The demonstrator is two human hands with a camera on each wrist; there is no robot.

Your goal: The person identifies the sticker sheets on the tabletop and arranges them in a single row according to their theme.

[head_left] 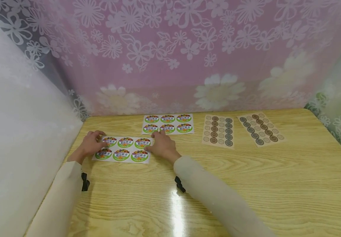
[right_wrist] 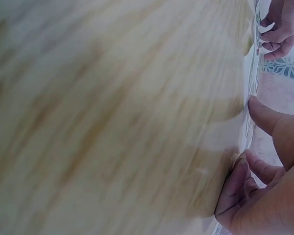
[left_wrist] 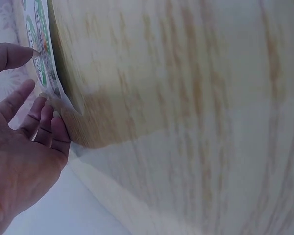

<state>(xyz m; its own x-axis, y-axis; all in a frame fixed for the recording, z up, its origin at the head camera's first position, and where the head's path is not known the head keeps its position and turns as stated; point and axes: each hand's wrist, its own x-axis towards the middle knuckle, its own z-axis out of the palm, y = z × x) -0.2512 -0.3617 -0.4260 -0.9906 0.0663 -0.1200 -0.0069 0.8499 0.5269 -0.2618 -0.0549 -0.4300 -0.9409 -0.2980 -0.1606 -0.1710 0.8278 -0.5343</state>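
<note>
A white sheet of round fruit-label stickers [head_left: 122,148], printed in green, white and red, lies near the table's left side. My left hand [head_left: 91,144] holds its left end, thumb over the top and fingers at the edge. At the opposite end, my right hand [head_left: 163,145] pinches the sheet, its thumb on the surface and its fingers by the border. In the left wrist view the sticker sheet [left_wrist: 54,73] bends slightly above the wood, its shadow beneath. From the right wrist view the sheet [right_wrist: 250,63] appears almost edge-on.
Just behind lies a matching sticker sheet [head_left: 168,124], close to my right fingertips. Farther right are two tan sheets of small round brown and beige stickers, one straight [head_left: 218,131] and one angled [head_left: 260,129]. A flowered curtain [head_left: 170,75] borders the wooden table [head_left: 247,184].
</note>
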